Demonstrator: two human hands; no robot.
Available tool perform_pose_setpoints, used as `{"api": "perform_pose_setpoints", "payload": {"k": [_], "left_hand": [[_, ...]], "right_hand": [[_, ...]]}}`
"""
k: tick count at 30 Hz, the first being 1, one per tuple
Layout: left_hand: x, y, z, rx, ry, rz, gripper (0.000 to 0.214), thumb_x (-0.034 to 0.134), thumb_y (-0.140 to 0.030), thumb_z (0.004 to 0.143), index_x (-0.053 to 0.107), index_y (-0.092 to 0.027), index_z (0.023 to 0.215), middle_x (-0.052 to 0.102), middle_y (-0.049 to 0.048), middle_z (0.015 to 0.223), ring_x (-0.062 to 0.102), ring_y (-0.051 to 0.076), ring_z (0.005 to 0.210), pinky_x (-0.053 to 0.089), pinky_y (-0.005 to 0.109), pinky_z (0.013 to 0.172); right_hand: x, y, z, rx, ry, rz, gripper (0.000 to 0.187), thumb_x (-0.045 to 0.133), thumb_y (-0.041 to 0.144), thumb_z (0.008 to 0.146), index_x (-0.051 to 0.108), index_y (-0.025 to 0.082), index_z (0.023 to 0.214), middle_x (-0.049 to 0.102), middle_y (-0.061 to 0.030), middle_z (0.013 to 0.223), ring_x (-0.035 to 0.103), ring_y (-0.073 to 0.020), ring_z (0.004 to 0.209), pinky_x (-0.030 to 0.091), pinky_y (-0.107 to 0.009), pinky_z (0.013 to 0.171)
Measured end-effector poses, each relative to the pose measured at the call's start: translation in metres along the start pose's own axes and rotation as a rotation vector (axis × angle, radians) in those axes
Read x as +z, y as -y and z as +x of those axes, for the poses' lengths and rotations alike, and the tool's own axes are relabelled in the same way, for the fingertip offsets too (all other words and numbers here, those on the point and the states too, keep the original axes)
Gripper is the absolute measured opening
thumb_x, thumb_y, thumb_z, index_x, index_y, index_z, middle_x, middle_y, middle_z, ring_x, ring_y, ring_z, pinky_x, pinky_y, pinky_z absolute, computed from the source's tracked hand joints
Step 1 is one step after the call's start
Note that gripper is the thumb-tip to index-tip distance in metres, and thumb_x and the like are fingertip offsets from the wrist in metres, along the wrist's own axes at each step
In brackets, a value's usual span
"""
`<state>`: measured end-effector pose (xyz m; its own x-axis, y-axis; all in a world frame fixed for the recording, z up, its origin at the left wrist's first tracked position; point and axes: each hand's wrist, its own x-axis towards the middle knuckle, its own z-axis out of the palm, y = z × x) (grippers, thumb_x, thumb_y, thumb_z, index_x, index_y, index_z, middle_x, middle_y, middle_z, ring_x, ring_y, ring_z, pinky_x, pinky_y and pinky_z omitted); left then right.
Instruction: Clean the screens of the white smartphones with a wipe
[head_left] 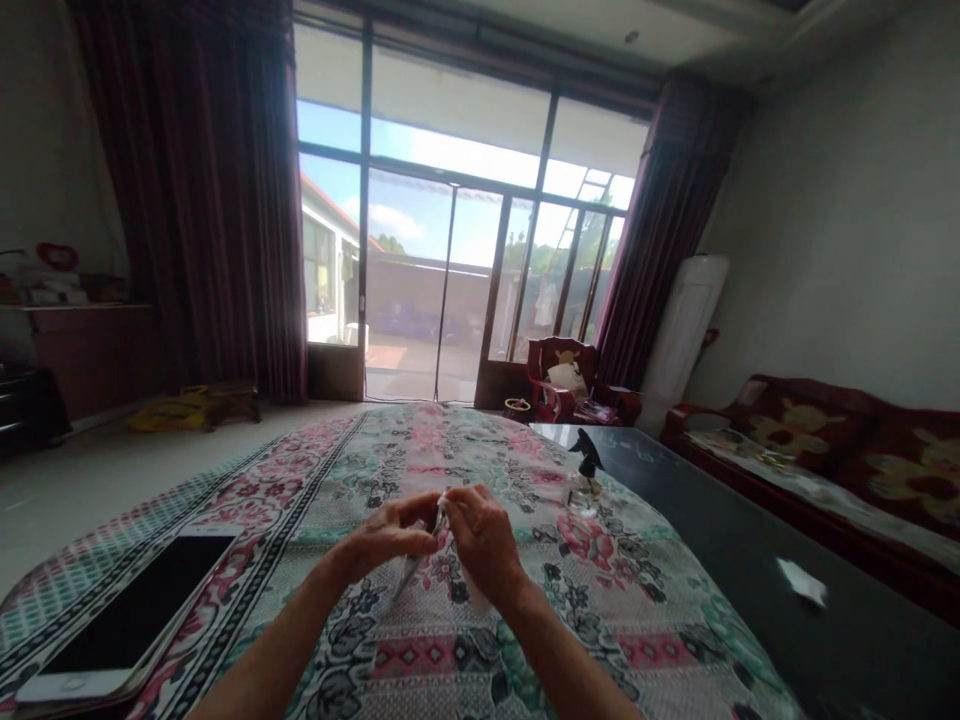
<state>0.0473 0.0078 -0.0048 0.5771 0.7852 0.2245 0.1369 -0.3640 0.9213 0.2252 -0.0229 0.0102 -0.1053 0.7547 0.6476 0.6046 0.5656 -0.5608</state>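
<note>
Left hand (390,530) and right hand (486,535) together on a slim item (439,514)

Slim item greyish; too small and blurred to identify. Both hands hold it near its upper end, above a floral cloth (600,570). At left on the cloth lies a white-framed, dark-screened phone (142,600). A clear, black-topped spray bottle (582,492) stands upright, right of the hands. Beyond: glazed door (409,290), dark curtains (225,220).

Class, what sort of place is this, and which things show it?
Probably a home living room: a long dark-red sofa with flower-patterned back, a glossy red armchair, and tall purple fabric curtains.
</note>
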Motion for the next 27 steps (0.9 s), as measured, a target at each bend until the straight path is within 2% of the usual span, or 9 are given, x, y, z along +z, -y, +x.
{"api": "perform_pose_setpoints", "payload": {"k": [3,6,12,18,23,27], "left_hand": [[0.000,0.011,0.012,-0.027,-0.020,-0.091,0.061,0.064,-0.033,0.071,0.051,-0.020,0.129,0.064,0.0025,0.091,0.056,0.021,0.085,0.045,0.030,0.073],[-0.002,0.019,0.016,-0.047,-0.047,-0.154,0.062,0.066,-0.030,0.071,0.050,-0.021,0.130,0.065,0.0020,0.088,0.058,0.020,0.083,0.046,0.030,0.073],[-0.003,0.018,0.010,0.011,-0.055,-0.232,0.061,0.068,-0.024,0.071,0.052,-0.022,0.129,0.064,0.0049,0.114,0.054,0.025,0.106,0.041,0.036,0.093],[-0.002,0.015,0.005,0.018,-0.029,-0.221,0.060,0.067,-0.026,0.073,0.051,-0.025,0.131,0.059,0.0049,0.124,0.050,0.026,0.111,0.038,0.039,0.097],[-0.001,0.011,0.003,0.029,-0.003,-0.170,0.060,0.066,-0.025,0.072,0.052,-0.025,0.130,0.060,0.0040,0.118,0.051,0.023,0.101,0.039,0.038,0.093],[-0.001,0.013,0.003,0.037,-0.001,-0.179,0.061,0.066,-0.021,0.070,0.052,-0.026,0.129,0.061,0.0025,0.112,0.049,0.023,0.102,0.037,0.037,0.093]], "right_hand": [[0.009,-0.018,0.008,0.010,-0.038,0.062,0.017,0.049,0.027,0.086,0.064,0.019,0.088,0.061,-0.0045,0.085,0.058,-0.0162,0.081,0.043,-0.025,0.074],[0.018,-0.029,0.010,0.079,-0.027,0.163,0.019,0.047,0.032,0.088,0.061,0.019,0.090,0.062,-0.0043,0.084,0.059,-0.0166,0.080,0.044,-0.025,0.072],[0.029,-0.024,0.009,0.173,0.063,0.255,0.022,0.039,0.039,0.092,0.051,0.021,0.093,0.056,0.0022,0.068,0.056,-0.0133,0.059,0.039,-0.022,0.056],[0.027,-0.020,0.005,0.197,0.082,0.293,0.021,0.037,0.038,0.093,0.048,0.021,0.094,0.055,0.0037,0.063,0.053,-0.0126,0.054,0.036,-0.022,0.053],[0.020,-0.022,0.008,0.222,0.079,0.254,0.020,0.042,0.036,0.089,0.051,0.019,0.091,0.057,0.0009,0.066,0.054,-0.0141,0.057,0.038,-0.023,0.055],[0.016,-0.024,0.011,0.206,0.085,0.239,0.016,0.044,0.031,0.086,0.052,0.018,0.092,0.060,-0.0016,0.074,0.057,-0.0149,0.062,0.041,-0.024,0.058]]}}
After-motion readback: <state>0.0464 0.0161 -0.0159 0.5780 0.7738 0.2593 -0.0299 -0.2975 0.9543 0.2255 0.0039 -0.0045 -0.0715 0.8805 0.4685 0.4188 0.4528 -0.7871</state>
